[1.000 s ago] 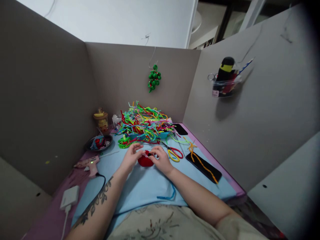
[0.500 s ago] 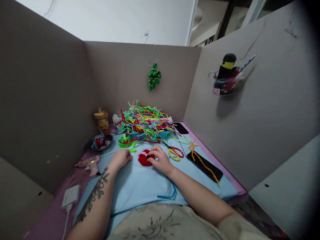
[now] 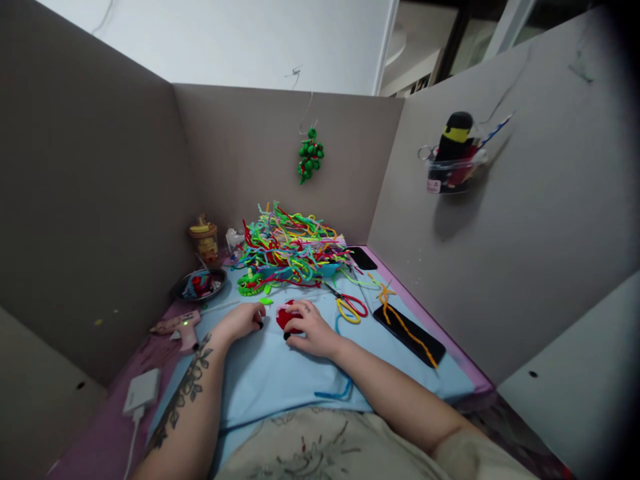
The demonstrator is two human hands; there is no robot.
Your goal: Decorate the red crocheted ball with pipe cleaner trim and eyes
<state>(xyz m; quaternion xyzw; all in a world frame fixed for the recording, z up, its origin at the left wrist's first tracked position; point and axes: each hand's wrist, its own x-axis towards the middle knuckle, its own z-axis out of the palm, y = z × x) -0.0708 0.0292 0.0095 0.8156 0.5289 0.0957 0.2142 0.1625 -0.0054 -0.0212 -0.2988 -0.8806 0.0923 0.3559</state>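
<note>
A small red fuzzy piece (image 3: 283, 316) with a white trim lies on the light blue mat (image 3: 280, 373). My right hand (image 3: 309, 328) curls over it, fingers wrapped round its right side. My left hand (image 3: 243, 319) rests on the mat just to its left, fingers curled in, close to a small green bit (image 3: 267, 301). What the left fingers hold, if anything, is hidden.
A heap of coloured pipe cleaners (image 3: 287, 247) fills the back. Scissors (image 3: 347, 308), a phone (image 3: 409, 334) with an orange pipe cleaner, a pink glue gun (image 3: 177, 327), a dish (image 3: 199, 285), a jar (image 3: 203, 239) and a white charger (image 3: 141, 392) lie around. Grey partitions enclose the desk.
My left hand has left the red piece and moved to its left. My right hand has closed over the red piece and drawn it slightly nearer to me.
</note>
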